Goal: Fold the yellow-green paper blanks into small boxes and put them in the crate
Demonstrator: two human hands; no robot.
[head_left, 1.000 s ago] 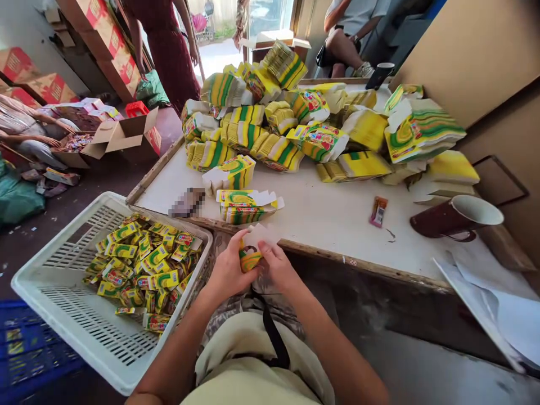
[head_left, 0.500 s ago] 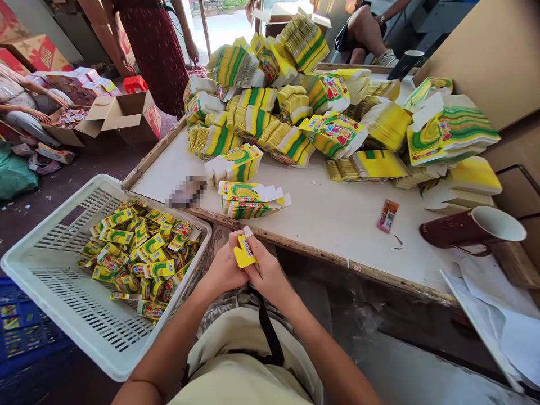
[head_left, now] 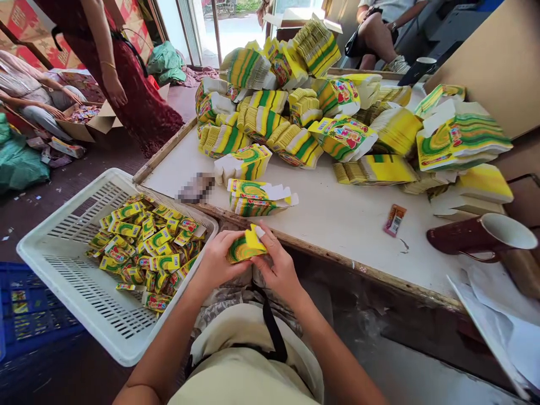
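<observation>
The left hand [head_left: 217, 256] has its grip closed round a small yellow-green carton [head_left: 242, 248], and the right hand [head_left: 278, 263] pinches its flap end, just off the surface [head_left: 324, 211]'s near edge. A white plastic basket [head_left: 46, 256] of similar cartons [head_left: 143, 244] stands to the left; flat-folded carton stacks [head_left: 261, 117] heap the surface beyond.

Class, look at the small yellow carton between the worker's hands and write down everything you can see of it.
The small yellow carton looks like thin printed card, yellow with green curved bands. At its right end, yellow flaps and a whitish bit show, so that end seems not fully closed. It is held slightly tilted in front of the table edge, between the left hand around its left part and the right hand at its flap end. Fingers hide the rest.
</observation>
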